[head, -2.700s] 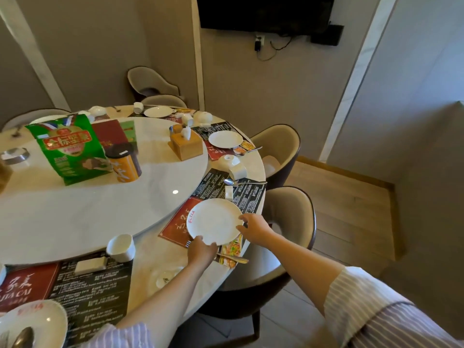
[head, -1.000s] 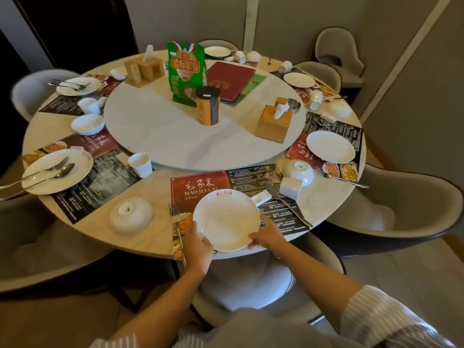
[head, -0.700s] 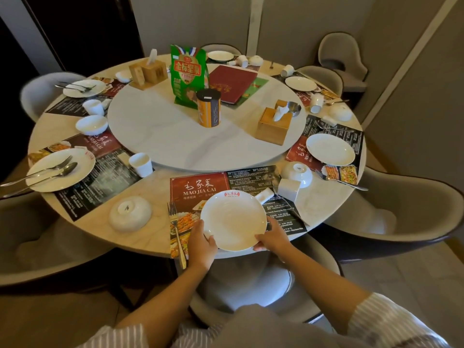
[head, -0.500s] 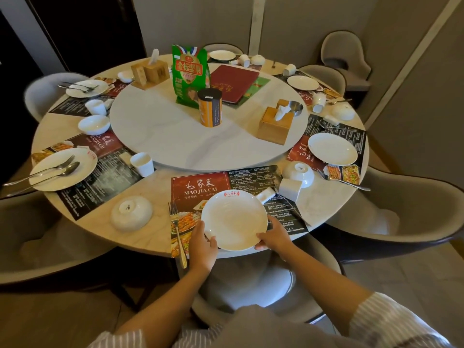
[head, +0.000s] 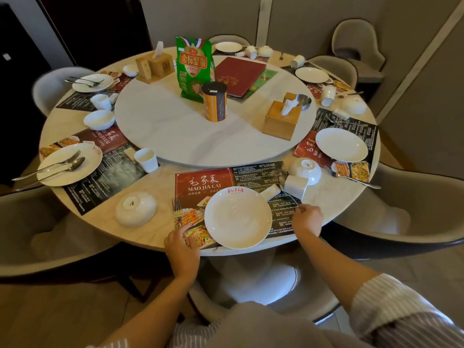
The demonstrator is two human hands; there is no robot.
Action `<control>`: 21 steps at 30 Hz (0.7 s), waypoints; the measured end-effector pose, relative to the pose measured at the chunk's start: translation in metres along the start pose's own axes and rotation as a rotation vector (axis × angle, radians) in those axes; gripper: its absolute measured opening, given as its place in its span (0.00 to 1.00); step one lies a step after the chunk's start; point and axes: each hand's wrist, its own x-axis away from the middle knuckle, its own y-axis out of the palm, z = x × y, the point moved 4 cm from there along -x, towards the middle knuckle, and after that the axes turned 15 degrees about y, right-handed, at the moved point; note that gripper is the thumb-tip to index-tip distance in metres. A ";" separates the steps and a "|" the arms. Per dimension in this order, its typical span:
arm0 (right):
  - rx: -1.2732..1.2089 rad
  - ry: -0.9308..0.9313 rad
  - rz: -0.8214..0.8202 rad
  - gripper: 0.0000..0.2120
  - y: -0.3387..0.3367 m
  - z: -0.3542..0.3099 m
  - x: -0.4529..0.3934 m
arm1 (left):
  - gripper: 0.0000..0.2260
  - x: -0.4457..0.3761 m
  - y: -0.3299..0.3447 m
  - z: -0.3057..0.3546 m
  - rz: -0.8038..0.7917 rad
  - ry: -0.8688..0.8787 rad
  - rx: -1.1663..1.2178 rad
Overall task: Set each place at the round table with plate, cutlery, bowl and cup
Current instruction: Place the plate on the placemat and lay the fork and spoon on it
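Note:
A white plate (head: 238, 217) with a red logo lies on the red-and-black placemat (head: 204, 183) at the near edge of the round table (head: 160, 187). My left hand (head: 182, 243) is left of the plate, its fingers lying on the placemat at the handle end of a fork (head: 177, 209). My right hand (head: 307, 219) is right of the plate and pinches the handle end of a spoon (head: 292, 198) that lies diagonally on the mat. Behind it are an upturned bowl (head: 305, 169), a cup on its side (head: 296, 187) and a small white rest (head: 270, 192).
A marble turntable (head: 175, 126) carries a green snack bag (head: 193, 69), an orange can (head: 214, 101), tissue boxes (head: 282, 120) and a red menu (head: 238, 75). Another upturned bowl (head: 135, 208) and a cup (head: 147, 159) sit to the left. Grey chairs (head: 414, 222) ring the table.
Both hands have let go of the plate, which now lies on the mat. My left hand moved left to the fork and my right hand moved right to the spoon handle.

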 end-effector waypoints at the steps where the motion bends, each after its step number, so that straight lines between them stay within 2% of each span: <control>1: 0.023 0.010 0.017 0.14 -0.005 0.001 -0.006 | 0.13 0.001 -0.002 -0.001 0.005 -0.022 -0.008; 12: 0.327 -0.016 0.079 0.12 -0.007 -0.002 -0.018 | 0.11 0.015 -0.014 -0.007 0.066 -0.154 0.097; 17: 0.172 0.004 0.032 0.07 -0.005 -0.003 -0.008 | 0.11 0.014 -0.017 -0.007 0.089 -0.279 0.184; 19: 0.125 -0.027 0.003 0.07 -0.005 -0.005 0.002 | 0.12 0.011 -0.016 -0.001 0.066 -0.385 0.249; 21: 0.096 -0.055 0.002 0.07 -0.006 -0.006 0.017 | 0.11 0.005 -0.013 0.005 0.010 -0.411 0.260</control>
